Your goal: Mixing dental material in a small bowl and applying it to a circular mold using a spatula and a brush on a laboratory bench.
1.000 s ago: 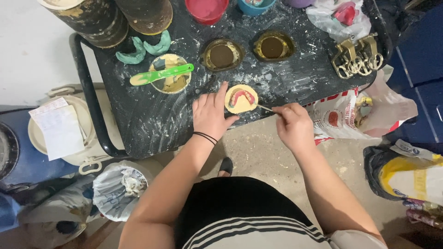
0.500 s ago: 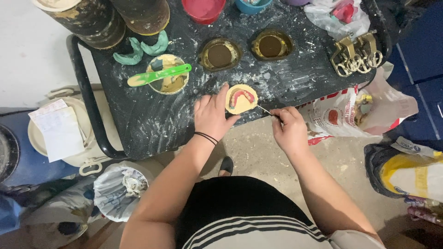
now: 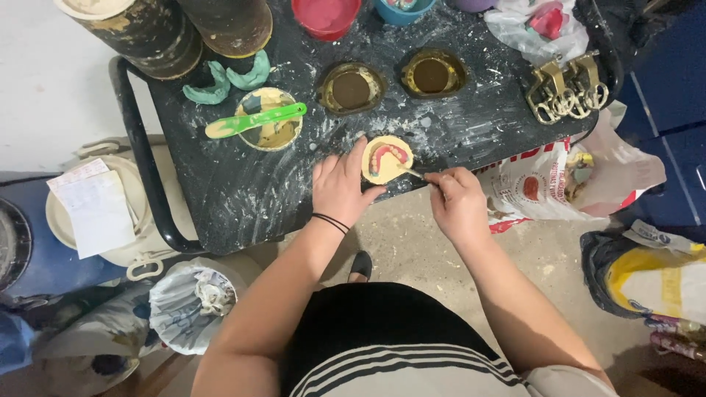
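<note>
Head view. The left hand (image 3: 340,187) lay on the near edge of the black work table (image 3: 243,195), fingers loosely curled around the left side of a round cream plaster mould (image 3: 387,157) that carried a pink denture arch with teeth; thumb and fingers were in contact with its rim. The mould sat on the table near the front edge. A black band circled the left wrist. The right hand (image 3: 457,202) was closed in a pinch on a thin metal instrument (image 3: 412,172), whose tip touched the mould's right side.

Farther back on the table: a green spatula (image 3: 254,120) resting across a cream-filled bowl (image 3: 270,129), two green impression pieces (image 3: 228,79), two brass flask halves (image 3: 351,88), and brass clamps (image 3: 566,90) at right.
</note>
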